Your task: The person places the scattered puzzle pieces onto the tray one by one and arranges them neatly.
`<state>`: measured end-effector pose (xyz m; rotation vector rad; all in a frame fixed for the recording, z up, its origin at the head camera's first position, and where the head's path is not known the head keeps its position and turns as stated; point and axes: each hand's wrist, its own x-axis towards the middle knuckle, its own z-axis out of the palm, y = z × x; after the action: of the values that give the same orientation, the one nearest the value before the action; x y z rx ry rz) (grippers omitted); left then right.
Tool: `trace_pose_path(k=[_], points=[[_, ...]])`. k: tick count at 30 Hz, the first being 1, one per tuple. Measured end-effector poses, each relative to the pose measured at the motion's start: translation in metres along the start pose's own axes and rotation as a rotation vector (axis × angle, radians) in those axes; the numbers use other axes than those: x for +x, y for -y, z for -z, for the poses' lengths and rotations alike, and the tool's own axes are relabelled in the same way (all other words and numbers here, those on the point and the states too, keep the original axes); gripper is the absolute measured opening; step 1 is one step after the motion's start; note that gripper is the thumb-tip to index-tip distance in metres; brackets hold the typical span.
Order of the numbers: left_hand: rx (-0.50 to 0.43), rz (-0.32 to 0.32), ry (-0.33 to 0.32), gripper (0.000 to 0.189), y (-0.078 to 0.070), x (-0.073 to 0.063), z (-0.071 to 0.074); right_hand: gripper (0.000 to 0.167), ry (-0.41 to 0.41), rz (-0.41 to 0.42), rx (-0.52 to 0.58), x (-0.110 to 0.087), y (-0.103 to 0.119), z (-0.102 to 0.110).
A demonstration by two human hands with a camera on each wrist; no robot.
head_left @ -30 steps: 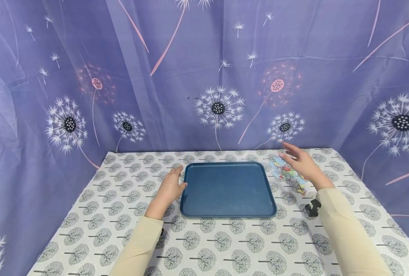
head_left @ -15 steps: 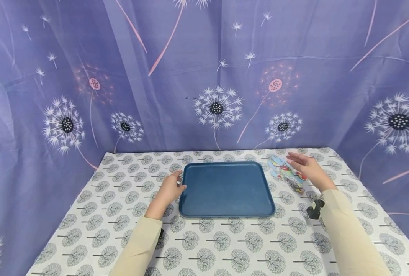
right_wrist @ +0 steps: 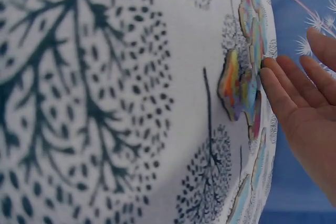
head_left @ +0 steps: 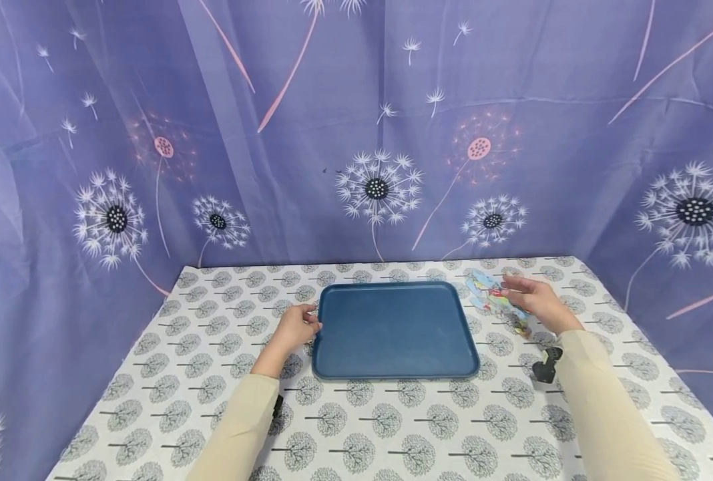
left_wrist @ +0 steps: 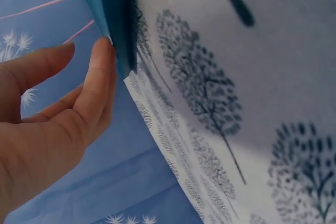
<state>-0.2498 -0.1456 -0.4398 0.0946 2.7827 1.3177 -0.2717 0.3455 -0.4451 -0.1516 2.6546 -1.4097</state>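
A flat dark blue tray (head_left: 396, 332) lies in the middle of the patterned table. At its left edge is my left hand (head_left: 294, 328); in the left wrist view its fingertips touch the tray's rim (left_wrist: 119, 22), while the thumb stands apart from the fingers. To the right of the tray, a loose group of colourful, jigsaw-like puzzle pieces (head_left: 483, 281) lies on the cloth. My right hand (head_left: 541, 304) hangs over those pieces and hides some of them. Seen from the right wrist, its relaxed fingers are beside the pieces (right_wrist: 229, 85), and nothing is held.
A white tablecloth (head_left: 416, 427) printed with grey trees covers the table. Behind and on both sides hang purple curtains (head_left: 308, 200) with dandelions. A small black device (head_left: 547, 365) is at the right wrist.
My right hand has come down and slightly to the right over the puzzle pieces. The left hand's fingers have lowered a little at the tray's left edge. The tray stays in place.
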Motion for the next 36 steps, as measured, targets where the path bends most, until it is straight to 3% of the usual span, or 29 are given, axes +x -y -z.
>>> trace_pose_path(k=[6,13,19,24,31,36], points=[[-0.059,0.066,0.027,0.043,0.001,0.002,0.001,0.06,-0.005,-0.004,0.005,0.005,-0.004,-0.002],[-0.223,0.181,0.062,0.045,0.002,0.007,0.003,0.06,0.007,-0.035,0.029,0.006,-0.01,-0.004],[-0.221,0.22,0.096,0.037,0.007,0.009,0.002,0.065,0.013,-0.101,0.114,0.006,-0.017,-0.008],[-0.23,0.251,0.106,0.036,0.012,0.013,0.001,0.067,0.0,-0.093,0.047,0.009,-0.014,-0.012],[-0.381,0.317,0.157,0.04,0.022,0.02,0.004,0.058,-0.008,-0.06,-0.038,0.01,-0.011,-0.015],[-0.441,0.321,0.171,0.042,0.023,0.019,0.006,0.048,0.016,-0.051,-0.057,0.01,-0.011,-0.015]])
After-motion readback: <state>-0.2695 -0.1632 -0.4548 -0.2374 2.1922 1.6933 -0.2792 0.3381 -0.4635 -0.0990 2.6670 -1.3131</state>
